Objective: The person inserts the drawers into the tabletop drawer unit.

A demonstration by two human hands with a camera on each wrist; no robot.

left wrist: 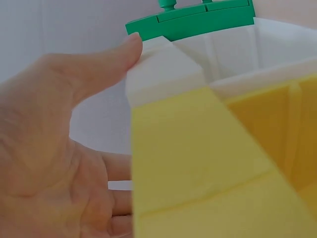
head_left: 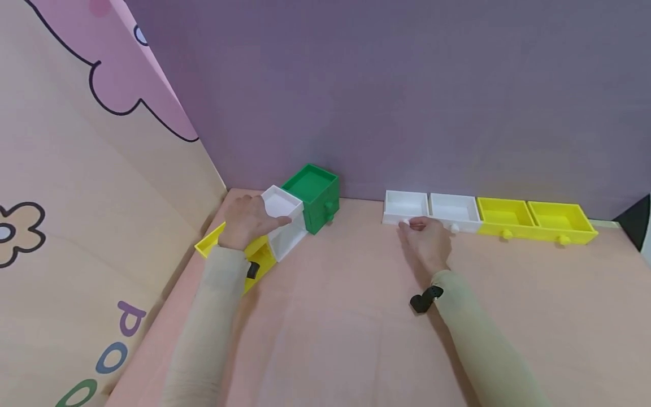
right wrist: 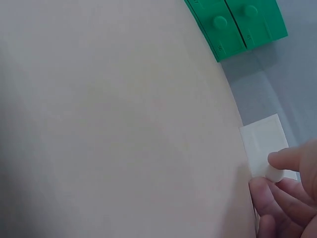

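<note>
In the head view, my left hand [head_left: 244, 220] lies over a joined row of small cabinets: a yellow housing [head_left: 263, 257], a white housing [head_left: 289, 240] and a green cabinet [head_left: 320, 198]. The left wrist view has the thumb out straight with its tip on the white edge, while the other fingers pass behind the yellow wall. Both those housings show hollow insides. My right hand [head_left: 427, 243] pinches the round knob [right wrist: 275, 172] of a white drawer [head_left: 406, 202], the leftmost in a row by the back wall.
Right of that drawer stand another white drawer [head_left: 454, 208] and two yellow drawers [head_left: 503, 212], all with knobs facing me. The green cabinet's drawers are closed in the right wrist view. A grey wall [head_left: 407, 96] rises behind; a patterned panel [head_left: 102, 186] borders the left.
</note>
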